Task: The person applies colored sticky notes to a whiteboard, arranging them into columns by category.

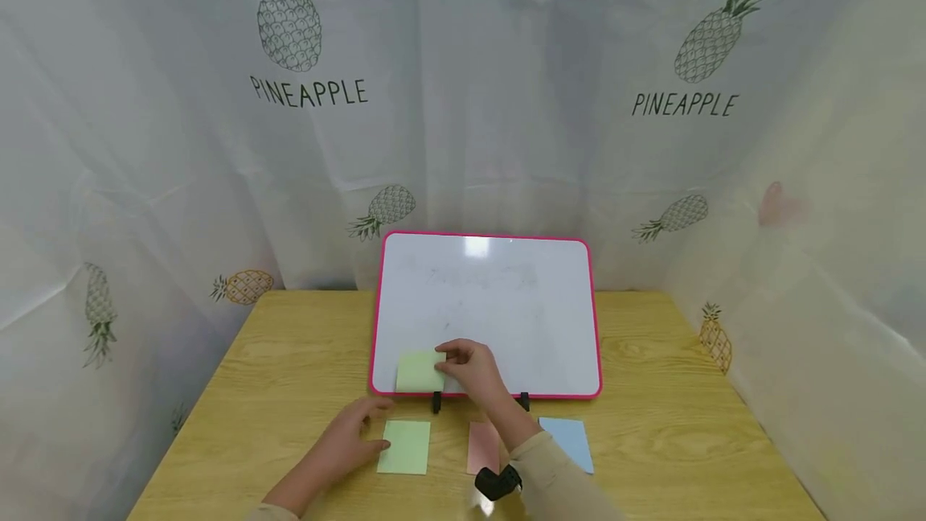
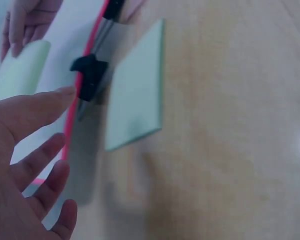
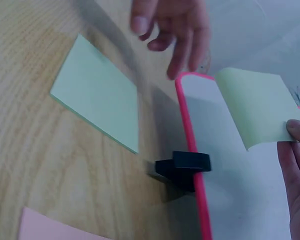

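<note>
So nearest to us was a beige sleeve (image 1: pixel 564 477), with a black gadget (image 1: pixel 497 483) just beside it, over the bottom of the pink pad (image 1: pixel 483 449). The blue pad (image 1: pixel 567 442) sat to the right, partly behind the forearm, and the green pad (image 1: pixel 403 447) lay on the left, all three on the wood table (image 1: pixel 673 408).

Our left hand (image 1: pixel 350 436) was loose, fingers spread and holding nothing, right by the green pad's left edge (from the head view we'd have sworn the thumb touched it, but both wrist views showed a gap).

Further off, our right hand (image 1: pixel 470 368) pinched a green sheet (image 1: pixel 418 372) by its right edge, thumb against fingers. The sheet was in front of the board's lower left, curling along one side; we couldn't tell if it touched.

The board (image 1: pixel 499 304), pink-rimmed with a bright glare up top, leaned back on two black feet (image 1: pixel 437 402). Behind it we had a pineapple-print curtain (image 1: pixel 492 143).
</note>
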{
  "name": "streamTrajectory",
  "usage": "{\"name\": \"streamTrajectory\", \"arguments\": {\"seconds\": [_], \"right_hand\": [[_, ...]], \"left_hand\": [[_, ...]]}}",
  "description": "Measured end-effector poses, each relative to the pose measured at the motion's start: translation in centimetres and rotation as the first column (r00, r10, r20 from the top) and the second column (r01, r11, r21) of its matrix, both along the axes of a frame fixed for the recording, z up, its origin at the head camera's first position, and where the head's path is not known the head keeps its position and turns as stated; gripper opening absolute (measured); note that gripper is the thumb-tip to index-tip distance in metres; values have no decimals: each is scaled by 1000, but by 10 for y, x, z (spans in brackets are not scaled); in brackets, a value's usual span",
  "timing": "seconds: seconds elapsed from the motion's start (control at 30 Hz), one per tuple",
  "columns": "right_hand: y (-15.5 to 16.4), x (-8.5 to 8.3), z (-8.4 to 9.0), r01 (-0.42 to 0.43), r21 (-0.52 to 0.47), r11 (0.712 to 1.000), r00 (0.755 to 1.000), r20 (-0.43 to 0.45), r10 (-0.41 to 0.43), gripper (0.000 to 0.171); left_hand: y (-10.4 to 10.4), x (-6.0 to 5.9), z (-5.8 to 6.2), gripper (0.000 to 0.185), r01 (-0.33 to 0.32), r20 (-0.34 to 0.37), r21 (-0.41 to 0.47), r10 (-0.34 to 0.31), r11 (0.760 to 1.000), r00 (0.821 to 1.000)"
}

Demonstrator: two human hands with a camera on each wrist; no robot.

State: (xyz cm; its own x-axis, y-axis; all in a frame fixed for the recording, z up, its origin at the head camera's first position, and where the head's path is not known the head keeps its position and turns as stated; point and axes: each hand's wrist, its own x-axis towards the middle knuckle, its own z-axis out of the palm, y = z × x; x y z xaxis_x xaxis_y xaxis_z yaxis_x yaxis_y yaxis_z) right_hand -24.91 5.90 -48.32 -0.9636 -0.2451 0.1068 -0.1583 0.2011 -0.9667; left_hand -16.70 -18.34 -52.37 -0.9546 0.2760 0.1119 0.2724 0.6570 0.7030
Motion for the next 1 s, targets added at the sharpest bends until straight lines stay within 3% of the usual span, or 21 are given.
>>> {"name": "streamTrajectory", "arguments": {"seconds": [0.17, 0.27, 0.47, 0.53, 0.63, 0.77, 1.0], "right_hand": [[3, -9, 9, -2, 15, 1000, 999, -42, 2, 22], [5, -15, 15, -5, -2, 1000, 998, -56, 5, 21], [5, -22, 31, -11, -52, 999, 1000, -26, 10, 18], [3, -17, 45, -7, -33, 999, 999, -39, 5, 16], [1, -23, 50, 14, 16, 1000, 997, -77, -13, 12], [-1, -41, 42, 36, 31, 999, 993, -110, -32, 8], [-3, -55, 50, 13, -13, 1000, 991, -130, -14, 6]], "left_hand": [[6, -18, 33, 50, -65, 67, 97, 59, 993, 996], [10, -29, 52, 52, -117, 42, 135, 112, 984, 993], [15, -49, 78, 57, -137, -22, 95, 139, 986, 990], [16, -56, 83, 59, -137, -30, 82, 140, 987, 990], [18, -65, 91, 57, -140, -25, 71, 142, 988, 990], [16, -79, 99, 50, -128, -16, 74, 130, 989, 991], [14, -96, 113, 49, -129, 42, 107, 125, 986, 991]]}}
